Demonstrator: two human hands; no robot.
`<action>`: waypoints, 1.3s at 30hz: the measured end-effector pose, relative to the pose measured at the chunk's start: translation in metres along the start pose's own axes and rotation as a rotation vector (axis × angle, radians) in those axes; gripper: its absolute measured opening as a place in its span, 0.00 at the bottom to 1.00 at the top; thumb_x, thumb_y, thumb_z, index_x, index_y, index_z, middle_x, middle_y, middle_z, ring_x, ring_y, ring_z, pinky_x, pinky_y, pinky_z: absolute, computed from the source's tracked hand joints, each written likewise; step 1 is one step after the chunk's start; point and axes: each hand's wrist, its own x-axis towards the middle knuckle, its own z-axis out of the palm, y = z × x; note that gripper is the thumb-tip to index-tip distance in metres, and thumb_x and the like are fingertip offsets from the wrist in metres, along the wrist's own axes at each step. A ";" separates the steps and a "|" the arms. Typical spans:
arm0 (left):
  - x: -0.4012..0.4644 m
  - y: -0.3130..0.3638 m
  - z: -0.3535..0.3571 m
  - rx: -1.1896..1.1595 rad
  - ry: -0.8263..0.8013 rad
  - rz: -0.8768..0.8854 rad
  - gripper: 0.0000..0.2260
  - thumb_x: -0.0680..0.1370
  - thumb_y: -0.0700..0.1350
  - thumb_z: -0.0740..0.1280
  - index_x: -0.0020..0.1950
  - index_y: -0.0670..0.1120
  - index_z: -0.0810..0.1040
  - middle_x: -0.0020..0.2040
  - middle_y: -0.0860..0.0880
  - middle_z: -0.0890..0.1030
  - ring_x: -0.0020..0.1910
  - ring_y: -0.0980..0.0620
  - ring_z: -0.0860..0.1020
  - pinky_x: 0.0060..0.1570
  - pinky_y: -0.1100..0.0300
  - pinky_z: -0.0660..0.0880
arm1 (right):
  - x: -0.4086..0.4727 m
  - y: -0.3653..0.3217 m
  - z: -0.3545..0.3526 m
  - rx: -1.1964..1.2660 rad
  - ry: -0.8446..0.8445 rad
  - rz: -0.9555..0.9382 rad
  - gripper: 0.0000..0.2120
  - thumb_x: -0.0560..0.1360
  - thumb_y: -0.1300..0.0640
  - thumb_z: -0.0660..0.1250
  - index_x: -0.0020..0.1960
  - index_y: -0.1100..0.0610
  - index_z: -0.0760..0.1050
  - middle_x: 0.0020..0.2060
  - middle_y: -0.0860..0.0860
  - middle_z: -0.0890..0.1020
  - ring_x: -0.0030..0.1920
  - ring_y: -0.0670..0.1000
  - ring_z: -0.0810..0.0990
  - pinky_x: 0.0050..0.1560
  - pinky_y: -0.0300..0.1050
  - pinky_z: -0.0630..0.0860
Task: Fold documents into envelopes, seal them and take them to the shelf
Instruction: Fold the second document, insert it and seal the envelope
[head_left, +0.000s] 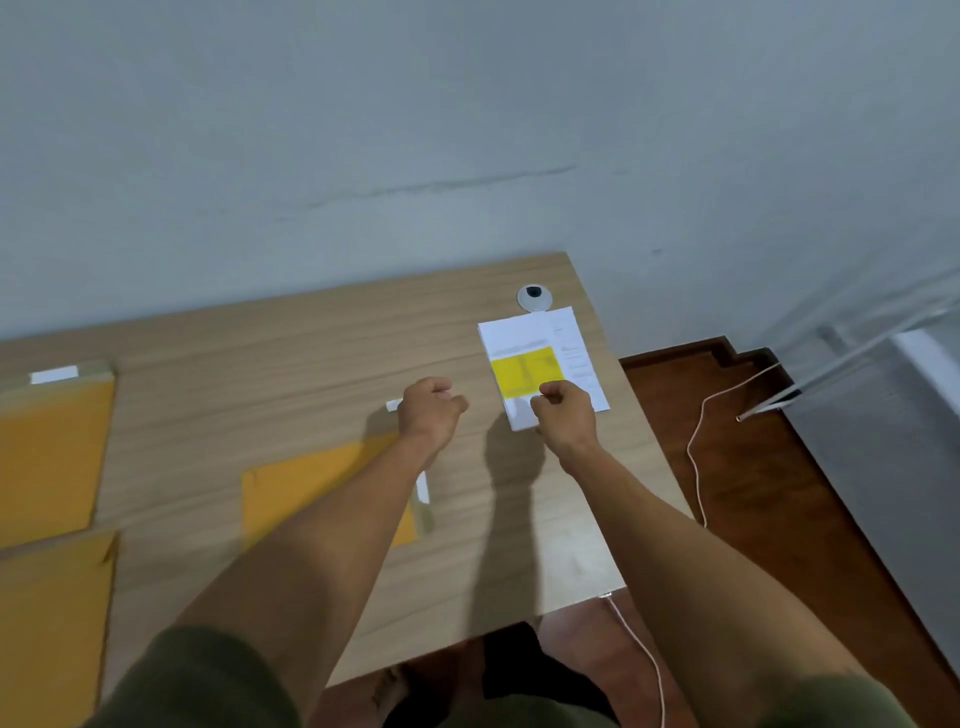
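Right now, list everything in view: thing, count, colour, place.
table: one, light wood, against the grey wall
envelopes: three, orange-yellow, two at the table's left edge, one under the left forearm
document stack: one, white with a yellow sheet on top, far right corner
round grommet: one, white, behind the stack
cable: one, white, on the red-brown floor
left hand: fingers curled, above the table
right hand: fingers curled, over the stack's near edge

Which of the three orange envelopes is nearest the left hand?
The middle envelope, lying partly under the left forearm just behind the left hand. The other two envelopes lie at the table's far left edge.
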 end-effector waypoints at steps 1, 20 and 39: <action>0.003 0.004 0.012 0.015 0.001 -0.003 0.21 0.67 0.44 0.75 0.60 0.48 0.81 0.55 0.48 0.82 0.53 0.46 0.82 0.56 0.52 0.79 | 0.012 0.002 -0.006 -0.023 -0.014 0.005 0.14 0.75 0.59 0.68 0.60 0.58 0.78 0.51 0.53 0.83 0.53 0.59 0.82 0.57 0.58 0.80; 0.047 0.024 0.113 0.547 0.000 0.031 0.31 0.73 0.37 0.71 0.75 0.50 0.71 0.64 0.39 0.71 0.62 0.44 0.76 0.56 0.60 0.72 | 0.147 0.000 -0.043 -0.170 -0.171 -0.005 0.20 0.76 0.62 0.66 0.68 0.61 0.74 0.59 0.58 0.81 0.59 0.58 0.79 0.53 0.39 0.69; 0.055 0.028 0.117 0.791 -0.033 0.066 0.29 0.76 0.40 0.71 0.76 0.48 0.69 0.69 0.42 0.71 0.72 0.46 0.67 0.64 0.55 0.69 | 0.177 -0.019 -0.033 -0.301 -0.333 0.074 0.19 0.69 0.61 0.74 0.32 0.55 0.63 0.31 0.51 0.68 0.30 0.52 0.67 0.28 0.41 0.61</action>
